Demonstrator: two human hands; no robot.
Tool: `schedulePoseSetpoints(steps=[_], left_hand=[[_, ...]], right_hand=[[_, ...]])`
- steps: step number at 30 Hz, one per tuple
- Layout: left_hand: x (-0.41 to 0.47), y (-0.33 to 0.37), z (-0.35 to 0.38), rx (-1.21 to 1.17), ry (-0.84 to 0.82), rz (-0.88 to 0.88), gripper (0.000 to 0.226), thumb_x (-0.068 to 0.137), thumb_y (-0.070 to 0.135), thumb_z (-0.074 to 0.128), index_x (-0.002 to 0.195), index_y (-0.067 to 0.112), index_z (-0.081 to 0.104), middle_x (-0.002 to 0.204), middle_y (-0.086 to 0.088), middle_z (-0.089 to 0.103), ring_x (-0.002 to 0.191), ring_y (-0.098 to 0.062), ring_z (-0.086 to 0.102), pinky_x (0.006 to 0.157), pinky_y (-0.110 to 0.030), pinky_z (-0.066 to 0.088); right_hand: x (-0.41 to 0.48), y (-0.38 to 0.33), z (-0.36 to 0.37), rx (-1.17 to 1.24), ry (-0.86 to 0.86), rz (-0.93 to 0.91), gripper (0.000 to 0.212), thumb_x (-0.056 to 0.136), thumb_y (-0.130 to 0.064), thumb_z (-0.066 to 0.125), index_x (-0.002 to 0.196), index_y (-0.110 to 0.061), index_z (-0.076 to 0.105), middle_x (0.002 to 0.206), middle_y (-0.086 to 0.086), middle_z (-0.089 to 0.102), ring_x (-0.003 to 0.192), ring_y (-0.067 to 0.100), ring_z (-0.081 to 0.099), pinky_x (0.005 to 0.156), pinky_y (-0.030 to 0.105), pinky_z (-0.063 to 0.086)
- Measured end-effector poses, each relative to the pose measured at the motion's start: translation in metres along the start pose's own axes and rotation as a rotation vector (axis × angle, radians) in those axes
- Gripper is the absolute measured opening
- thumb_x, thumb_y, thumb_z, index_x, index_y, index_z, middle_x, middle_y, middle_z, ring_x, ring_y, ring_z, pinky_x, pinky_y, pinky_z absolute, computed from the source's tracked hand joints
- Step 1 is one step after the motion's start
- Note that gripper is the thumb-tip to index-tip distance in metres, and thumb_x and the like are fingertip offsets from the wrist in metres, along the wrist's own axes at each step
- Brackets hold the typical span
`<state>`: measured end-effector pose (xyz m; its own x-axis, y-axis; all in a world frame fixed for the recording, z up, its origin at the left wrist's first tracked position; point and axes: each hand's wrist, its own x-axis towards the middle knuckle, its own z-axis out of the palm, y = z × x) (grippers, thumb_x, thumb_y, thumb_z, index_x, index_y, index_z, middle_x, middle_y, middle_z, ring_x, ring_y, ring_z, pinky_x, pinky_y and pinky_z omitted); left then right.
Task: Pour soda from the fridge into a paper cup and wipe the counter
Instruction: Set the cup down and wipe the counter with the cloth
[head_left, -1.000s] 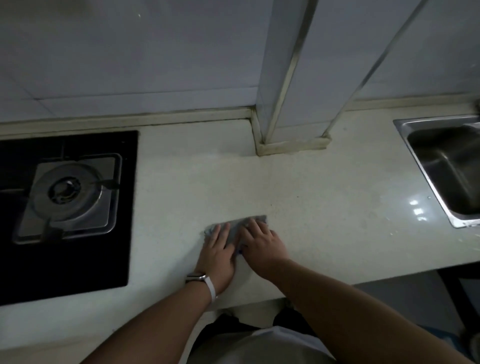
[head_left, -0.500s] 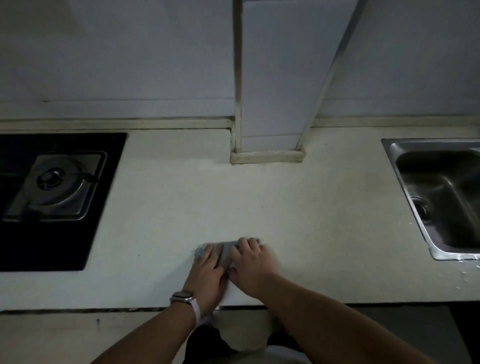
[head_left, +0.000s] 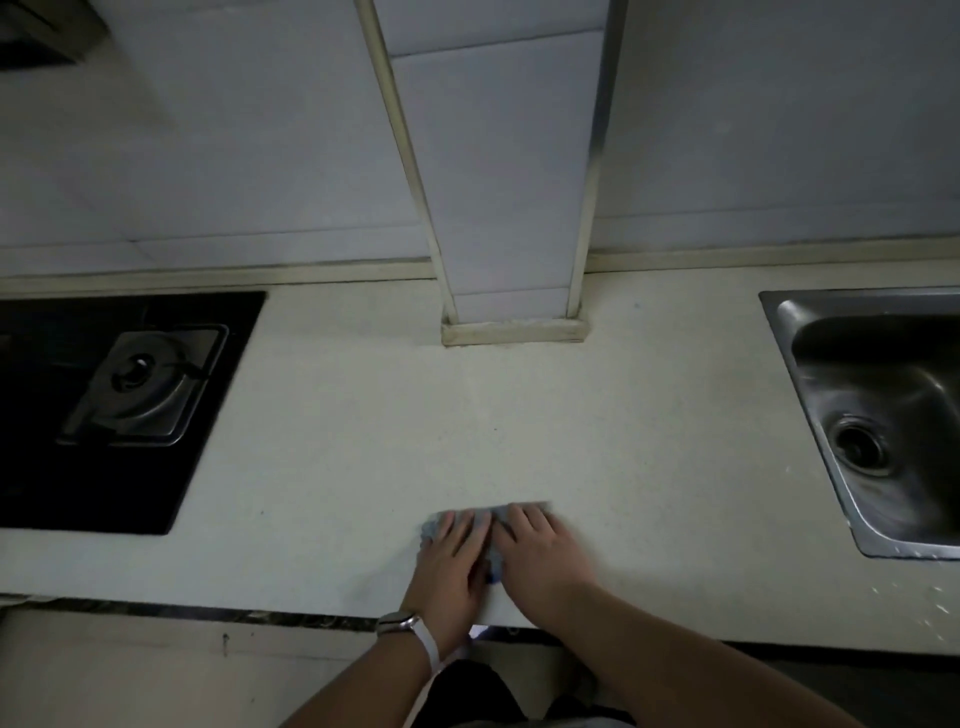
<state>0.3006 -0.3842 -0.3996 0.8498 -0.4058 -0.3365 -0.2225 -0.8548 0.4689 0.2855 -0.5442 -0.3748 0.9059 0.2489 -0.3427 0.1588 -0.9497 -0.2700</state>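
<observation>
Pale stone counter (head_left: 363, 441) fills the middle of the view, wiping stage in hand. Tiled wall and boxed pillar (head_left: 498, 208) at far side. Steel sink (head_left: 779, 332) far right, black glass hob (head_left: 52, 467) with one burner (head_left: 143, 384) far left.

Both hands sit near the counter's near edge, roughly centre. Left hand (head_left: 449, 564) lies flat, fingers straight, pressing down on the cloth; right hand (head_left: 540, 556) is the same, just beside it and nearly touching. Neither is curled round anything.

Grey-blue cloth (head_left: 430, 530) is mostly hidden under the palms; only its far strip and left corner show. Watch (head_left: 397, 622) on left wrist.

Progress, as a judgement: no soda, paper cup or fridge in view, so can't confirm the pour; since wiping comes last in the task, the pour is likely done. No obvious spill on the counter. Bright specks (head_left: 935, 597) at the near right by the sink may be water. Left to do: probably finish passes toward the sides.
</observation>
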Motion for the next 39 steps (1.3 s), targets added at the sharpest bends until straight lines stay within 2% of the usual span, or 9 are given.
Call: schedulePoseSetpoints(steps=[1,3,6,10,20,28,33,39], left_hand=[[0.000,-0.002,-0.001,-0.010,-0.025,-0.019,0.056,0.103,0.026,0.039,0.155,0.026,0.019,0.159,0.013,0.010,0.143,-0.004,-0.008,0.123,-0.039,0.008],[0.003,-0.002,-0.003,0.011,-0.052,-0.030,0.058,0.103,0.025,0.040,0.156,0.025,0.015,0.160,0.014,0.007,0.147,-0.007,-0.009,0.123,-0.039,0.005],[0.014,0.000,-0.009,0.064,-0.074,-0.036,0.056,0.104,0.027,0.037,0.156,0.023,0.016,0.165,0.004,0.004,0.152,-0.019,-0.007,0.123,-0.039,-0.002],[0.038,-0.008,-0.027,0.101,-0.076,0.008,0.055,0.104,0.028,0.037,0.156,0.024,0.017,0.166,0.003,0.002,0.152,-0.020,-0.009,0.120,-0.038,-0.007],[0.126,-0.028,-0.076,0.110,-0.087,0.089,0.055,0.105,0.029,0.036,0.156,0.023,0.018,0.166,0.001,0.003,0.152,-0.022,-0.007,0.121,-0.041,-0.006],[0.206,-0.039,-0.100,0.100,-0.059,0.186,0.053,0.104,0.031,0.036,0.155,0.020,0.024,0.166,-0.001,0.011,0.152,-0.023,0.000,0.122,-0.047,0.000],[0.221,-0.035,-0.103,0.143,-0.045,0.178,0.055,0.105,0.033,0.032,0.156,0.018,0.019,0.166,-0.002,0.008,0.152,-0.025,-0.001,0.121,-0.047,-0.001],[0.233,-0.021,-0.102,0.269,-0.076,0.214,0.057,0.105,0.030,0.028,0.157,0.017,0.010,0.166,-0.001,0.004,0.152,-0.027,-0.002,0.123,-0.049,0.003]], right_hand=[[0.002,-0.001,-0.001,-0.013,-0.024,-0.020,0.061,0.086,-0.027,0.060,0.143,-0.014,0.044,0.146,0.012,0.042,0.133,0.031,0.042,0.113,0.042,0.034],[0.007,-0.001,-0.004,-0.011,-0.048,-0.017,0.059,0.094,-0.022,0.050,0.149,-0.013,0.030,0.155,0.013,0.026,0.140,0.031,0.027,0.118,0.041,0.023],[0.015,-0.001,-0.009,0.003,-0.036,0.001,0.057,0.096,-0.021,0.047,0.149,-0.012,0.028,0.156,0.014,0.023,0.141,0.031,0.025,0.118,0.039,0.022],[0.033,-0.003,-0.013,0.002,-0.014,0.053,0.060,0.098,-0.023,0.045,0.152,-0.012,0.022,0.157,0.013,0.022,0.142,0.030,0.022,0.120,0.039,0.021],[0.117,0.000,-0.046,0.022,0.060,0.204,0.057,0.098,-0.030,0.044,0.151,-0.018,0.028,0.154,0.007,0.028,0.141,0.026,0.025,0.118,0.036,0.023],[0.175,0.017,-0.076,0.046,0.098,0.294,0.061,0.099,-0.029,0.046,0.154,-0.021,0.021,0.160,0.003,0.018,0.148,0.024,0.016,0.119,0.037,0.018],[0.189,0.026,-0.082,0.024,0.071,0.312,0.062,0.102,-0.031,0.043,0.156,-0.021,0.015,0.163,0.003,0.010,0.150,0.024,0.008,0.120,0.036,0.011],[0.193,0.042,-0.086,0.007,0.097,0.333,0.059,0.102,-0.038,0.038,0.155,-0.023,0.018,0.162,0.001,0.013,0.150,0.022,0.010,0.119,0.036,0.017]])
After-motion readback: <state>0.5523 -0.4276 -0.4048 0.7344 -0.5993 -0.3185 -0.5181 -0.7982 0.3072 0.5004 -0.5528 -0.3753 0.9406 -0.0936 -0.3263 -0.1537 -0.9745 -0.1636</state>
